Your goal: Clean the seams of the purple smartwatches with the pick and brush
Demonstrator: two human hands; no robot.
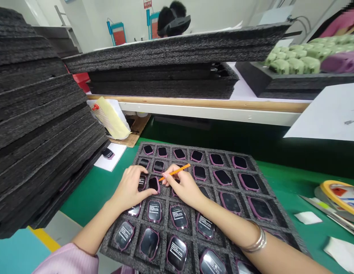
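A black foam tray [191, 238] with square compartments lies on the green table, holding many purple-framed smartwatch bodies without straps. Between the thumb and fingers of my left hand [130, 188] is one smartwatch [153, 185], slightly tilted in its compartment, its screen dark. My right hand [182, 185] pinches a thin orange pointed stick [177, 171], its tip at the right edge of that watch. Whether the tip touches the watch I cannot tell. Some nearby watches, such as the lit watch [154, 211], show white text. My right hand and forearm cover a few compartments.
Tall stacked black foam trays [37, 114] rise at the left. More foam trays [165, 49] sit on the shelf ahead, beside green cases [297, 61]. A separate watch [108, 153] rests on white paper. Yellow tape [339, 194] and tweezers [334, 217] lie right. A person [173, 21] is behind the shelf.
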